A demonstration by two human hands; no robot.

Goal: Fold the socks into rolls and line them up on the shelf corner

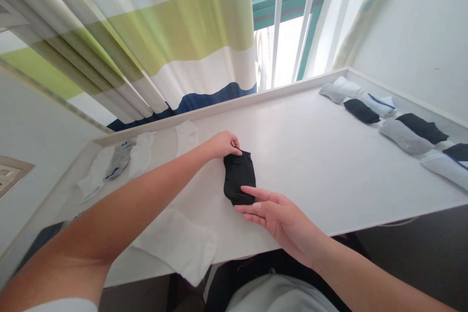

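A folded black sock [239, 175] lies on the white table in front of me. At its far end, my left hand [224, 144] pinches the cuff between thumb and fingers. My right hand [274, 209] is at the sock's near end with its fingers stretched and apart. One finger rests on top of the fabric and the others are along its lower edge. Closer to me, a white sock [183, 241] hangs slightly over the table's front edge, partly hidden by my left forearm.
Several socks lie at the left, among them a grey one [121, 158] and white ones [142, 153]. At the right are rows of folded socks, including a black one [361, 110] and a grey one [405, 136]. A raised rim [226, 108] borders the table below the curtain [190, 24].
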